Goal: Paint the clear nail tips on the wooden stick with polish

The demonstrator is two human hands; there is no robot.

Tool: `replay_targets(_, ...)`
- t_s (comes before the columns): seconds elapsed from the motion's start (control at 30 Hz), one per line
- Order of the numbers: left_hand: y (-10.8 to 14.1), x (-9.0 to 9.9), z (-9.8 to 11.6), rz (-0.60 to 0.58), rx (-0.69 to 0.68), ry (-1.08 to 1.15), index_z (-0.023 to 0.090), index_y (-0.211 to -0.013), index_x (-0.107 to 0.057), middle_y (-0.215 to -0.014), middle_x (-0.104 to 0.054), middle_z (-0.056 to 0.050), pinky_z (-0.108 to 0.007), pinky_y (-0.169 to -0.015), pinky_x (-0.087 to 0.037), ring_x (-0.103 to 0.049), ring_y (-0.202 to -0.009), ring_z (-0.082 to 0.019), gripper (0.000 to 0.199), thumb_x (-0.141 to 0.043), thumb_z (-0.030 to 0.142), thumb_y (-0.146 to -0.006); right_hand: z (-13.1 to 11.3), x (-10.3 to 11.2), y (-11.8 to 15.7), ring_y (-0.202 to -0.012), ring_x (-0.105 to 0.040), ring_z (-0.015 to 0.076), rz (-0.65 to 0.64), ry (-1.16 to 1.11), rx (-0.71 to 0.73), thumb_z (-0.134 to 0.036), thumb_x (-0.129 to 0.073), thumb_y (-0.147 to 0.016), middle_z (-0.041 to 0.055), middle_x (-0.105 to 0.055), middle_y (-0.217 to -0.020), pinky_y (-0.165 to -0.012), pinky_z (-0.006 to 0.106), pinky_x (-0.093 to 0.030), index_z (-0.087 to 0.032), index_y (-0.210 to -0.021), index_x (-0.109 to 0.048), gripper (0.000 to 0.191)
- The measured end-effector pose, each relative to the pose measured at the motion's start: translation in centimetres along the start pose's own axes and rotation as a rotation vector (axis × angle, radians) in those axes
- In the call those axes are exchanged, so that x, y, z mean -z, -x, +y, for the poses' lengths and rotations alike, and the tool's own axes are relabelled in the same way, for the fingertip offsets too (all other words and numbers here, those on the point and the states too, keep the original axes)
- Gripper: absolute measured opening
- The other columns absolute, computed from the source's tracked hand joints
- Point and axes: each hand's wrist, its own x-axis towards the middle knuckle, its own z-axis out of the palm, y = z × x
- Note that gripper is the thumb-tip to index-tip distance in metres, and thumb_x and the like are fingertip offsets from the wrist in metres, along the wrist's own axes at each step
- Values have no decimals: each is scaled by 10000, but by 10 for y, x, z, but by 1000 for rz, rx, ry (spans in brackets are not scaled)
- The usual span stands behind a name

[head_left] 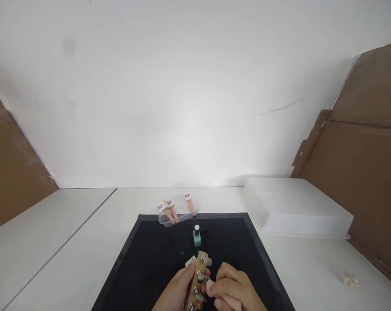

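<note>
My left hand (179,286) is wrapped round a narrow wooden strip (193,290), which is tilted over the black mat. Several metal knobs run along the strip, with clear nail tips (207,261) sticking out to the right. My right hand (234,288) is closed on a pale pink stick (231,302), mostly hidden by the fingers. Its end is close to a nail tip midway along the strip; whether they touch I cannot tell. Just beyond the strip, a mint-green nail polish bottle (197,238) stands upright with its cap on. A small white piece (190,261) shows beside my left fingers.
A clear plastic tray (165,223) holding three pink sticks (191,207) with printed white tops overlaps the far edge of the black mat (143,255). At right stand a white translucent bin (307,211) and small beige rings (347,280). Cardboard panels (367,172) flank the table.
</note>
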Motion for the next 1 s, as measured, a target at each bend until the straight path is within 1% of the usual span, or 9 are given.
replay_targets(0.13,-3,3,-3,-17,9,4,120,-804,-572,-529,-534,14,-193,-453,-294,-424,-418,-56,587,-538,661,-578,-3,1,-3,-435,-472,123,31,186,72,-77,-509,-726,3,-501,-550,-420,219,-359,-208,-698,-617,172)
replay_targets(0.27,-5,5,-5,11,11,-5,121,-780,-570,-492,-509,27,-192,-445,-295,-410,-402,-54,563,-531,651,-595,-2,1,-2,-413,-472,127,31,258,151,-61,-492,-709,2,-508,-512,-411,227,-342,-203,-663,-580,174)
replay_targets(0.4,-8,6,-4,-5,49,-4,125,-754,-564,-476,-497,35,-186,-437,-284,-394,-389,-45,558,-554,652,-570,1,2,4,-436,-463,132,81,234,94,-37,-483,-694,-7,-491,-521,-443,243,-343,-207,-648,-552,190)
replay_targets(0.53,-7,5,-4,-2,14,-21,125,-759,-560,-487,-499,33,-186,-428,-277,-387,-395,-45,598,-557,678,-533,0,4,2,-473,-477,135,125,32,23,-70,-492,-735,-2,-484,-571,-449,237,-350,-201,-709,-591,166)
replay_targets(0.6,-6,4,-3,-1,-9,-42,122,-771,-562,-487,-494,34,-188,-428,-280,-380,-398,-45,626,-545,696,-522,-2,6,-1,-508,-494,146,138,-95,-34,-127,-488,-784,9,-494,-594,-468,242,-372,-196,-744,-614,149)
replay_targets(0.7,-4,3,-3,-12,-36,-74,116,-788,-565,-490,-487,37,-196,-438,-297,-380,-406,-49,664,-527,718,-509,-3,6,-3,-579,-512,161,150,-251,-177,-256,-485,-852,27,-517,-655,-530,266,-404,-196,-788,-639,177)
replay_targets(0.8,-4,3,-4,8,-44,-93,120,-806,-567,-500,-496,36,-201,-446,-307,-392,-412,-53,683,-524,726,-495,2,1,1,-494,-447,109,133,-415,-306,-380,-487,-861,16,-503,-701,-460,229,-358,-208,-820,-651,242)
replay_targets(0.87,-4,3,-4,29,-46,-94,125,-808,-566,-500,-499,36,-202,-447,-306,-395,-413,-54,681,-521,728,-495,7,-2,5,-443,-395,75,120,-516,-372,-414,-487,-857,0,-474,-710,-418,206,-312,-212,-821,-653,264)
replay_targets(1.0,-4,3,-4,37,-51,-100,132,-795,-560,-488,-497,36,-203,-444,-311,-396,-408,-57,648,-515,717,-520,11,-6,7,-437,-387,65,93,-557,-425,-449,-507,-834,-9,-448,-705,-403,195,-294,-205,-827,-658,287)
